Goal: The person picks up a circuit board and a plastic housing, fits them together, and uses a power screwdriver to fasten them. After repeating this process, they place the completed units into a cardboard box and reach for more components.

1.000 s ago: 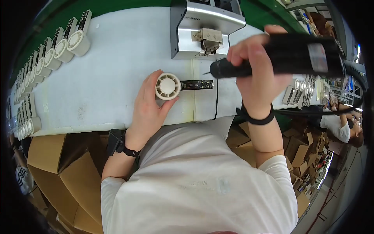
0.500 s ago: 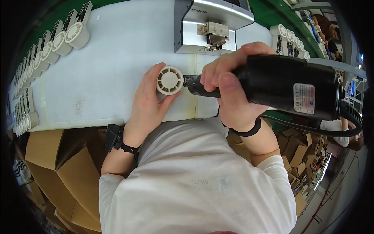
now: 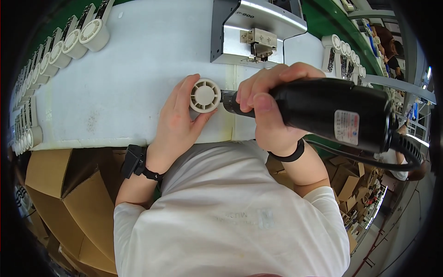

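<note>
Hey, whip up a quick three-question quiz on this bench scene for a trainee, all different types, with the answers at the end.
1. Multiple choice: which hand grips the black electric screwdriver?
a) left
b) right
c) neither
2. True or false: the left hand has its fingers and thumb around the white round vented housing.
3. Fill in the blank: on the bench, beyond the hands, the front of the boxy metal machine is ____ in colour.

Key:
1. b, the right hand
2. True
3. Silver
</note>
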`<move>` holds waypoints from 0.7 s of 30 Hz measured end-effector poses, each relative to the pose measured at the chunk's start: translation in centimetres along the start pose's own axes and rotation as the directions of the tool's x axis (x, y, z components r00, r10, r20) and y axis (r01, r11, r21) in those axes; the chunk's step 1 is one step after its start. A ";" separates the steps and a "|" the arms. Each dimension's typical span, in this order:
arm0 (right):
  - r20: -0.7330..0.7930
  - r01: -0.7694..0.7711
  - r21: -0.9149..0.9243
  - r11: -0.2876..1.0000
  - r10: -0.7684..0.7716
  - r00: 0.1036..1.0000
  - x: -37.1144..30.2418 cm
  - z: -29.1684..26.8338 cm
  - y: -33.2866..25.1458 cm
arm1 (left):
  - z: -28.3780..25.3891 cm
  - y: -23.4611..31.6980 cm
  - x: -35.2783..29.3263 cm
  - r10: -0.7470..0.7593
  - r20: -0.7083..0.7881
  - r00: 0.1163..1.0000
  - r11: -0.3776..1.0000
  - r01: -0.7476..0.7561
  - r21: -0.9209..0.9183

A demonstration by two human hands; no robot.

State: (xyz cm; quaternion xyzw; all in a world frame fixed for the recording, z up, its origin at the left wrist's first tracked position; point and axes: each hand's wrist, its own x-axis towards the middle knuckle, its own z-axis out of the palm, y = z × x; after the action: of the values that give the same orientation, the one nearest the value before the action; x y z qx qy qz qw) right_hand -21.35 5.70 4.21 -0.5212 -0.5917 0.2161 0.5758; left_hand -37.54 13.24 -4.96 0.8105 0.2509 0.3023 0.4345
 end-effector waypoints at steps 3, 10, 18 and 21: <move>0.074 0.038 -0.070 0.997 -0.033 0.997 0.2 -0.3 -0.2 | 0.0 0.1 0.0 0.000 0.000 1.000 1.000 0.000 0.003; 0.027 -0.004 0.012 1.000 0.004 1.000 0.1 0.5 -0.2 | 0.0 0.3 0.0 0.002 -0.004 1.000 1.000 -0.002 0.012; -0.497 0.220 0.178 0.959 -0.106 0.861 3.7 -2.7 -0.9 | 0.1 0.0 0.3 0.040 -0.027 0.999 0.999 -0.039 0.037; -0.514 0.185 0.066 0.980 -0.126 0.849 5.0 -3.6 -0.6 | 0.0 0.2 0.1 0.056 -0.012 0.998 0.997 -0.056 0.048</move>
State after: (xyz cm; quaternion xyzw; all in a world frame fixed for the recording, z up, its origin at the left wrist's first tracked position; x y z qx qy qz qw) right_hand -17.27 8.59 7.93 -0.4765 -0.4466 0.0570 0.7552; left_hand -37.47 13.24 -4.77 0.8253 0.2382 0.3137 0.4045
